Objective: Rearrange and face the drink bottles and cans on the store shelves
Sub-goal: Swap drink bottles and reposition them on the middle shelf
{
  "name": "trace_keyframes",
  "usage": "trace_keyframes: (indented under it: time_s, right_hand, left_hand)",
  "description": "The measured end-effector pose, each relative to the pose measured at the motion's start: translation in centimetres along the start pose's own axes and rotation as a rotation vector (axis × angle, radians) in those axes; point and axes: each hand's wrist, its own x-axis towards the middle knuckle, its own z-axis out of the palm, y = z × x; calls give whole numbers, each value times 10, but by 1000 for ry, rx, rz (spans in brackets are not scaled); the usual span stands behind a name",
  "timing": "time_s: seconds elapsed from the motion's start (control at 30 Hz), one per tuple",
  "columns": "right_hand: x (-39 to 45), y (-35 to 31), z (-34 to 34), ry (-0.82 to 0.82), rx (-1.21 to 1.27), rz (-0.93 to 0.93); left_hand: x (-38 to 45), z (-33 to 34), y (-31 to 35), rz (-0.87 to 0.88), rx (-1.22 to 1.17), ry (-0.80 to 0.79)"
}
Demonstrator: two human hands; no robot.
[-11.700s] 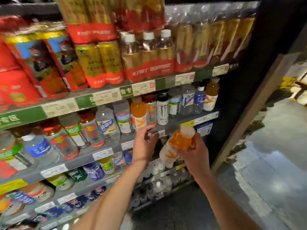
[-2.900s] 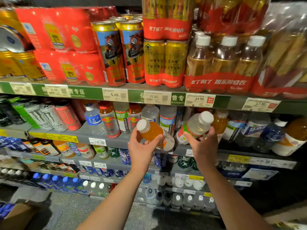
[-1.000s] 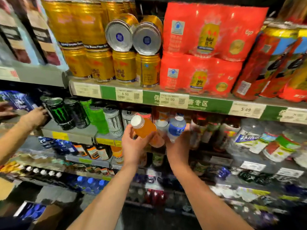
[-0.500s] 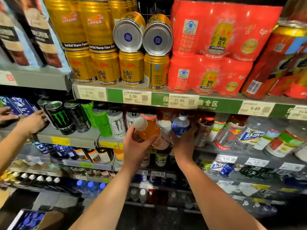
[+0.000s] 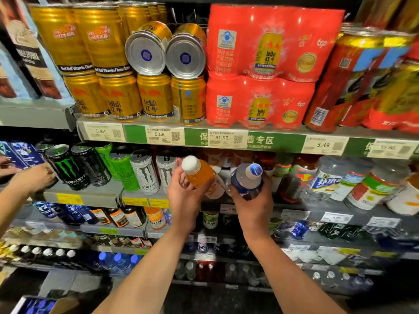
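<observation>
My left hand (image 5: 184,200) grips an orange drink bottle (image 5: 201,175) with a white cap, tilted up and to the left in front of the middle shelf (image 5: 140,196). My right hand (image 5: 251,205) grips a clear bottle with a blue label and blue-and-white cap (image 5: 246,180), tilted right, just off the shelf front. The two bottles are side by side, almost touching. Behind them stand white Monster cans (image 5: 147,171) and several red-capped bottles (image 5: 285,177), partly hidden.
Another person's hand (image 5: 31,177) reaches into the shelf at far left beside black Monster cans (image 5: 68,166). Gold Red Bull cans (image 5: 120,96) and red multipacks (image 5: 260,64) fill the shelf above. Lower shelves hold small bottles. A cardboard box (image 5: 45,304) sits on the floor at bottom left.
My right hand has pulled the blue-label bottle out from the shelf and tilted it toward me. The orange bottle in my left hand has stayed about where it was.
</observation>
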Motion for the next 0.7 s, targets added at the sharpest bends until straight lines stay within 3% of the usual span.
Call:
trace_keyframes:
  time_s: [0.27, 0.7]
  right_hand:
    - [2, 6, -45, -147, 52, -29]
    - [6, 11, -59, -352, 154, 83]
  left_hand:
    - [12, 33, 1, 106, 596, 70]
    - [20, 41, 14, 126, 848, 49]
